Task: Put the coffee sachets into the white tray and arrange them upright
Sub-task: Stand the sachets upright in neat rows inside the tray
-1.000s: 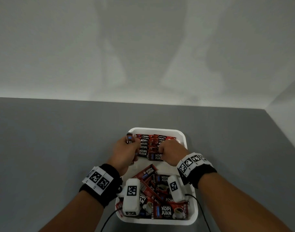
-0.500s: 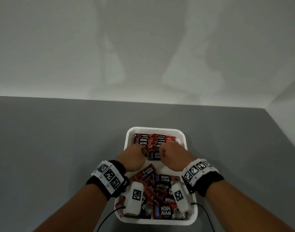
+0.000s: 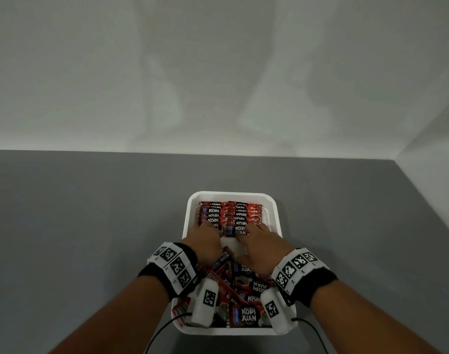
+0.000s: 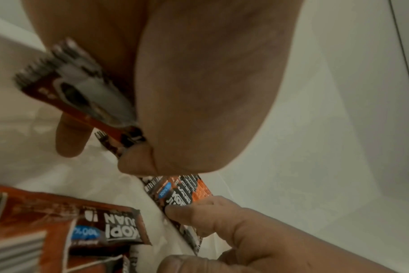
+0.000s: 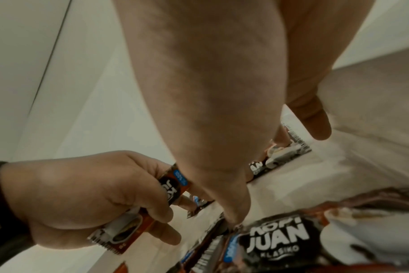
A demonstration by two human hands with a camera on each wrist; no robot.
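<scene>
The white tray (image 3: 231, 194) holds rows of red-and-black coffee sachets standing upright (image 3: 228, 213) at its far end, and loose sachets (image 3: 249, 315) piled flat at its near end. My left hand (image 3: 207, 233) is at the left front of the upright rows. Its fingers are curled round one sachet (image 5: 138, 219), which shows in the left wrist view (image 4: 77, 92) too. My right hand (image 3: 258, 236) is beside it, its fingers laid on the front upright sachet (image 3: 240, 229) and its thumb pointing down at the bare tray floor.
The tray stands on a grey table (image 3: 90, 238) that meets a white wall (image 3: 218, 72) at the back and on the right. Black cables (image 3: 162, 330) trail from the wrist cameras over the tray's near rim.
My left hand brought its sachet from the tray's left edge in to the front of the upright rows. My right hand's fingers loosened from a fist and now lie on the front sachet.
</scene>
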